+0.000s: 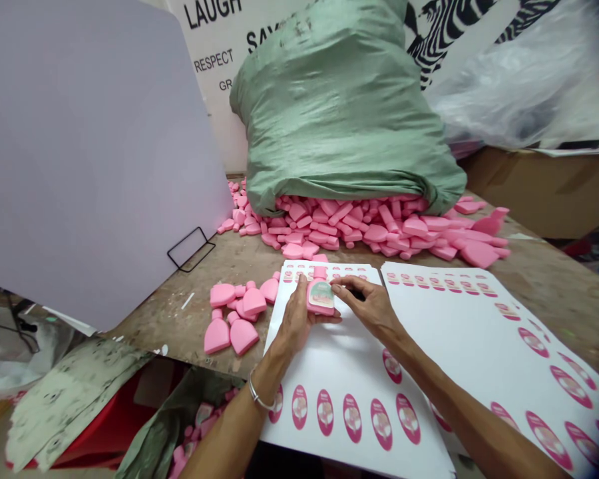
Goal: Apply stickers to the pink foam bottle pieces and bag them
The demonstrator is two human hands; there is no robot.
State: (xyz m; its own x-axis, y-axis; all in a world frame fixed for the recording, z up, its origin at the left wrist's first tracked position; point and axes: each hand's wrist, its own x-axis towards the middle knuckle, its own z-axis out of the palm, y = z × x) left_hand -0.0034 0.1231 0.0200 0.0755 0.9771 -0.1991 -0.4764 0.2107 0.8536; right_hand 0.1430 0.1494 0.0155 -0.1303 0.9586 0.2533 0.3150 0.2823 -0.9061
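Observation:
My left hand [296,318] is closed around a small pink bottle [320,273], held upright above a sheet of stickers [329,362]. A pale green and white label [322,295] covers much of the bottle's front. At the label's right edge, the thumb and forefinger of my right hand [373,309] are pinched together; anything between them is too small to make out. Oval pink stickers [352,418] run along the sheet's near side, and small ones line its far side. Several unlabelled pink bottles [242,334] lie left of the sheet.
A large green sack [339,113] spills a heap of pink bottles [379,229] across the back of the table. On the left stands a pale panel [90,153] with a black wire stand [191,249]. Another sticker sheet [444,332] lies right; a cardboard box [534,193] is behind.

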